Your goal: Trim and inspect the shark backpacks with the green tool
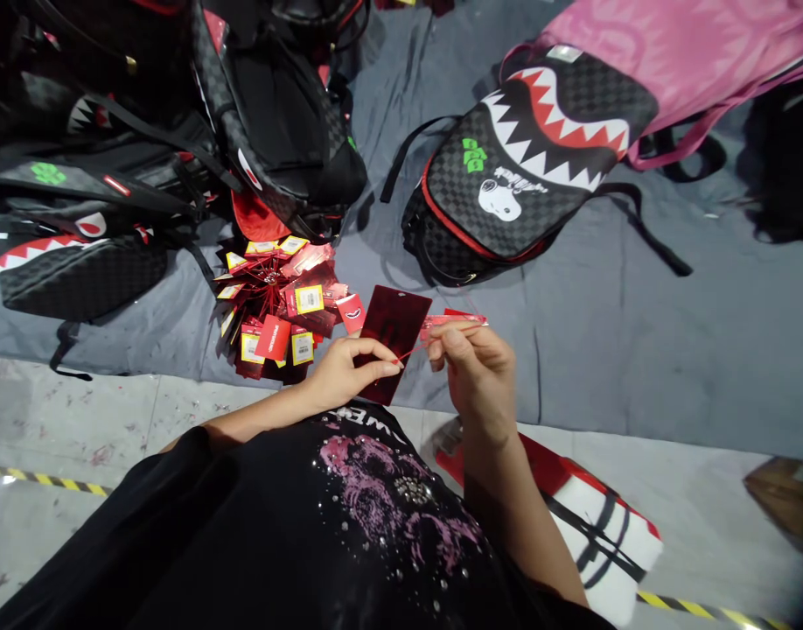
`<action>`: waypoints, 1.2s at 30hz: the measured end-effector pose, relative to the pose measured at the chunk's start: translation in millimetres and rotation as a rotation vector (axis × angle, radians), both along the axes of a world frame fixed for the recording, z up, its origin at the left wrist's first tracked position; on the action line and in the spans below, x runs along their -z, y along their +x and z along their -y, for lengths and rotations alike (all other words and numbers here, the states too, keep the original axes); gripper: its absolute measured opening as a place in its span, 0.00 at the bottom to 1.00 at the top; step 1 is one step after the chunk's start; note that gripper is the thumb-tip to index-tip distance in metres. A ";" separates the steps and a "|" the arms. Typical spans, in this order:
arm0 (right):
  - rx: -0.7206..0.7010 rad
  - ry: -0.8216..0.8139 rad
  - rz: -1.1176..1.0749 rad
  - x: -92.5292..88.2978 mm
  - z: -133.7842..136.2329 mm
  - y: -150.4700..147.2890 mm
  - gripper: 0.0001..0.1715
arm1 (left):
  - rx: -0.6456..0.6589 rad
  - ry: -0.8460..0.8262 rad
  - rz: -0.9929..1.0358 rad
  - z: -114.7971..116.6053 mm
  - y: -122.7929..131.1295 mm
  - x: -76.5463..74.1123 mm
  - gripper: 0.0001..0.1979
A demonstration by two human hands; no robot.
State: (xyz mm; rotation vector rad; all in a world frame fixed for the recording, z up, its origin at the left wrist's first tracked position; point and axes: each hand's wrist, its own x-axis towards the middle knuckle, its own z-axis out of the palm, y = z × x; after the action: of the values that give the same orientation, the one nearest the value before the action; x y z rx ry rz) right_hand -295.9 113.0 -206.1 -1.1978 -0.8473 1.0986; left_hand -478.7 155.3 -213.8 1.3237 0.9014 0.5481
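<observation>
Near the table's front edge, my left hand [357, 369] pinches a thin red string between thumb and forefinger. My right hand [475, 360] has its fingers closed on the same string, a little to the right. Beside my left fingers is a dark red rectangular card [396, 325] with a small hole at its top. A small red tag [351, 312] touches the card's left side. Behind my right fingers lie shiny red strips [455, 322]. Left of my hands, a round pile of red tags [270, 278] with yellow and white labels is spread out.
A checkered black backpack [506, 184] with a shark-mouth print lies ahead on the grey cloth [604, 350]. A pink bag [709, 52] is behind it. Black backpacks [283, 114] are heaped at the left. A white and red bag [604, 534] and a cardboard box [785, 499] are below the table edge.
</observation>
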 end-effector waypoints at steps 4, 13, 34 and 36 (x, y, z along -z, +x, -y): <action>-0.008 0.056 0.038 -6.6 5.8 -0.8 0.07 | -0.054 0.136 -0.023 2.2 0.4 -1.3 0.04; -0.331 -0.116 0.189 -18.0 8.1 -11.5 0.09 | -0.116 0.047 0.058 1.7 0.0 2.3 0.14; 0.042 -0.069 0.242 -8.5 13.6 -15.5 0.06 | 0.003 0.013 -0.040 6.3 -14.5 1.6 0.14; 0.050 -0.009 0.355 -6.7 17.6 -17.2 0.04 | -0.001 0.019 -0.045 6.7 -15.1 3.4 0.14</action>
State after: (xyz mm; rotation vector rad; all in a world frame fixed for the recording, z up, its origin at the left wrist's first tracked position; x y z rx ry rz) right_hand -313.1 95.4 -199.4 -1.4381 -1.0762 0.8614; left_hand -493.8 148.6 -217.2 1.3576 0.9358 0.5299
